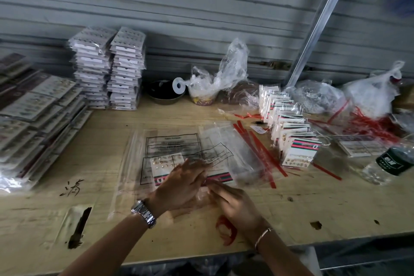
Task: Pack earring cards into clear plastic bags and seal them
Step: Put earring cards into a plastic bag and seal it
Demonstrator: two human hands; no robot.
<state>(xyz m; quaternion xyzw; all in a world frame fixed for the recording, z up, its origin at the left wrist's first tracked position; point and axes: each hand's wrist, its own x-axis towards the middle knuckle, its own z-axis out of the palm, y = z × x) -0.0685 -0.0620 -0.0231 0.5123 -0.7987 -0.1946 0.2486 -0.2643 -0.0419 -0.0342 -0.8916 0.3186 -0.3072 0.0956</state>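
Head: left hand (181, 182) on bag (146, 170) edge

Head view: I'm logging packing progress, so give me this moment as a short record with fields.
card in work: earring card, flat on the table, partly covered by a clear bag
left hand: fingers straight, pressing on the bag
right hand: at the bag's near edge; grip blurred
back left: stacks of bagged cards
right: row of cards
beside the bag: red strips
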